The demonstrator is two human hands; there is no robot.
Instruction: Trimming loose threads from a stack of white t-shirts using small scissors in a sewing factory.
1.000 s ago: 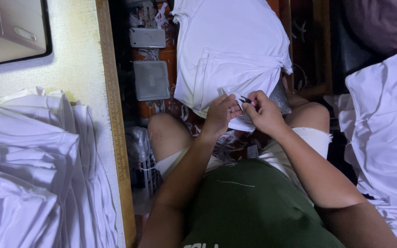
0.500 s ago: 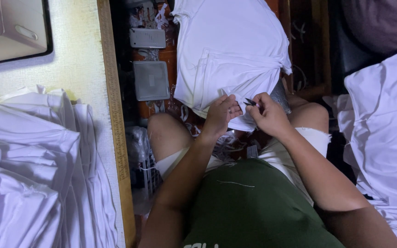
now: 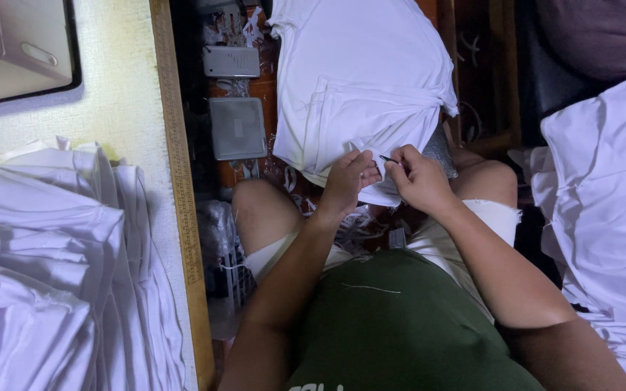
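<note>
Nearest, a green shirt (image 3: 407, 326) and 2 bare knees, and just above them both hands meet: the left hand (image 3: 348, 181) pinches the hem of the white garment (image 3: 360, 80) draped over the lap, the right hand (image 3: 418, 177) pinches a small dark tool (image 3: 387, 158) against that hem. Left, a pile of white cloth (image 3: 45, 275) covers the tabletop (image 3: 121, 108) up to its wooden edge (image 3: 181, 203); right, another white heap (image 3: 606, 210) crowds in, leaving a narrow gap. Beyond, 2 grey rectangular boxes (image 3: 237, 127) sit on the cluttered floor.
</note>
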